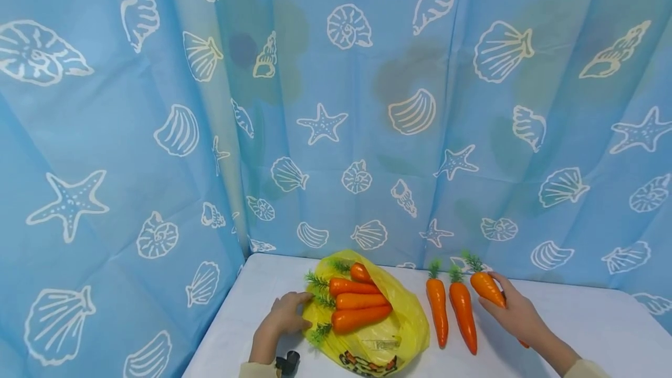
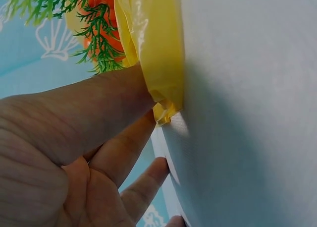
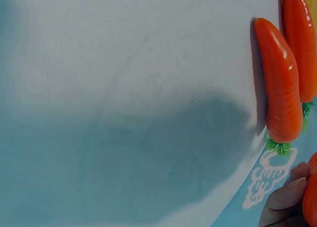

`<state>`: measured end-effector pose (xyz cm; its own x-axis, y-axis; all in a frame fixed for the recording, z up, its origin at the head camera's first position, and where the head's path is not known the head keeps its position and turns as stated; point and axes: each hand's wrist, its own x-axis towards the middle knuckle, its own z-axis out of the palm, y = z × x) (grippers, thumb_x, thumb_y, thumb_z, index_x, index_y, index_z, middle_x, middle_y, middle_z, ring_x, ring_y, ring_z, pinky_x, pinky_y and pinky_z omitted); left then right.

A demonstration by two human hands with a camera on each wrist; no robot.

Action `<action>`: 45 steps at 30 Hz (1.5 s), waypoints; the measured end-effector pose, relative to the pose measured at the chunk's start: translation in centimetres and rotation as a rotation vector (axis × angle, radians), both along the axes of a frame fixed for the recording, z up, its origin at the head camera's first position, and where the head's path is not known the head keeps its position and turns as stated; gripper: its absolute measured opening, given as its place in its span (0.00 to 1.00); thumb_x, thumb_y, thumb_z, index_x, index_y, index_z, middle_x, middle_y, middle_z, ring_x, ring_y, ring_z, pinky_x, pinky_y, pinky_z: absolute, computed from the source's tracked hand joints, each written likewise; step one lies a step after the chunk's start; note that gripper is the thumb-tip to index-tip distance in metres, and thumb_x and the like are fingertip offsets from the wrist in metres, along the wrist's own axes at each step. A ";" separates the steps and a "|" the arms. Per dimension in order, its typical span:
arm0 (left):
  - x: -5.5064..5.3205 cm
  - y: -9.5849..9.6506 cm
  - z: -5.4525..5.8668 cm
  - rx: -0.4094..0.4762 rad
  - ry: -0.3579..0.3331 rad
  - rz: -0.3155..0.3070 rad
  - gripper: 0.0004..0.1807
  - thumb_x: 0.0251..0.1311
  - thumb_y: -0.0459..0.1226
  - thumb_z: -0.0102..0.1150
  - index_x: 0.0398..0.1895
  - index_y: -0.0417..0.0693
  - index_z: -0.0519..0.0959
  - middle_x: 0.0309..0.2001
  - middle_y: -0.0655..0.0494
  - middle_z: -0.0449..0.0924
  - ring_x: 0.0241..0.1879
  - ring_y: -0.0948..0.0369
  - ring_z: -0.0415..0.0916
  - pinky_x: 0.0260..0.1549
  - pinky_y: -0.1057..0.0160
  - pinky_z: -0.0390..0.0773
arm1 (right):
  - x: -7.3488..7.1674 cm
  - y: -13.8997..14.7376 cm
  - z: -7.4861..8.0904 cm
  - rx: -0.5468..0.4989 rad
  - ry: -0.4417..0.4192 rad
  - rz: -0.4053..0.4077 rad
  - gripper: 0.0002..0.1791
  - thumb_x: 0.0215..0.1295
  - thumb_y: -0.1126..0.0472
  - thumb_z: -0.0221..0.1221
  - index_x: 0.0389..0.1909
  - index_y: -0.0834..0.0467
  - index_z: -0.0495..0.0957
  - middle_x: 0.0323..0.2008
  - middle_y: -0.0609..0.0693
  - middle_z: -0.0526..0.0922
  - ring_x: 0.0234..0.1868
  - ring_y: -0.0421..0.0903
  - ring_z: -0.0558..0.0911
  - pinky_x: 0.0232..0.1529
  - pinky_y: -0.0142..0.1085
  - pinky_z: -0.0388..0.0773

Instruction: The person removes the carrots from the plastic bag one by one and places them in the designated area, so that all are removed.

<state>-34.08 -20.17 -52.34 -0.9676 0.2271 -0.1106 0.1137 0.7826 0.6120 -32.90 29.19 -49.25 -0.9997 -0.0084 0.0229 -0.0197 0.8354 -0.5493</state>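
A yellow plastic bag (image 1: 412,319) lies on the table with several shiny orange carrots (image 1: 359,301) on it, their green tops toward the left. At the bag's left edge, my left hand (image 1: 286,314) pinches a bunched bit of the plastic (image 2: 166,110); the fingertips are partly hidden behind it. To the right of the bag, two carrots lie side by side, a left one (image 1: 438,314) and a right one (image 1: 463,317). My right hand (image 1: 517,314) grips a third carrot (image 1: 485,287) near its leafy end, beside those two. Its tip shows below the hand.
The white table (image 1: 588,314) meets a blue curtain (image 1: 336,133) with shell and starfish prints along its back and left. A small black object (image 1: 290,360) shows at my left wrist. Dark print marks the bag's near side.
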 end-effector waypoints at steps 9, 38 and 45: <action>0.0 -0.1 0.1 0.002 -0.002 -0.005 0.32 0.51 0.35 0.72 0.62 0.42 0.76 0.63 0.40 0.75 0.67 0.36 0.63 0.68 0.26 0.47 | -0.2 0.2 -0.4 0.004 -0.009 -0.019 0.46 0.67 0.41 0.58 0.72 0.66 0.51 0.59 0.75 0.71 0.45 0.59 0.79 0.44 0.54 0.83; -0.1 -0.2 -0.1 0.018 -0.004 -0.007 0.32 0.51 0.34 0.73 0.63 0.42 0.76 0.63 0.41 0.75 0.68 0.36 0.63 0.68 0.27 0.46 | -2.0 -0.2 -2.9 -0.031 -0.112 -0.139 0.52 0.66 0.40 0.57 0.70 0.75 0.45 0.60 0.80 0.65 0.54 0.72 0.74 0.50 0.61 0.80; -0.2 -0.2 -0.1 0.006 -0.011 0.001 0.33 0.51 0.35 0.73 0.63 0.43 0.76 0.63 0.41 0.75 0.68 0.37 0.64 0.69 0.27 0.45 | -2.2 -0.2 -3.7 -0.056 -0.142 -0.165 0.50 0.67 0.40 0.56 0.69 0.75 0.48 0.58 0.78 0.66 0.49 0.67 0.76 0.52 0.59 0.80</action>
